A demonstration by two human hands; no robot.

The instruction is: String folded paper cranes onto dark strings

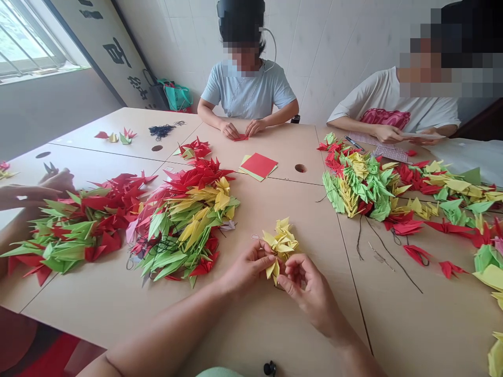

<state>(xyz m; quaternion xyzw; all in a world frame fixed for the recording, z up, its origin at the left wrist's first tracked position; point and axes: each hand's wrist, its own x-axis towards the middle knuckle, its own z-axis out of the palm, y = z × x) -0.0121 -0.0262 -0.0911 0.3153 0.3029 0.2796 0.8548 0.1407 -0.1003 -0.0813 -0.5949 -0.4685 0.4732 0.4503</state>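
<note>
Close in front of me, a small cluster of yellow paper cranes (283, 242) rests at the table's middle. My left hand (254, 266) pinches one of the lower cranes between thumb and fingers. On the cluster's other side is my right hand (310, 288), its fingers curled and thumb pressed in near the lowest crane. What those fingers hold, if anything, is too small to make out. Left of my hands lies a heap of strung red, yellow and green paper cranes (188, 220), with black cord (157, 246) tangled in it.
Another crane heap (90, 225) lies by a co-worker's hands at left, and more strung cranes (365, 178) spread to the right with loose cords. Square paper sheets (259, 166) lie ahead. Across the table (243, 335), one person folds red paper; another holds a sheet. A black object (269, 368) sits nearest me.
</note>
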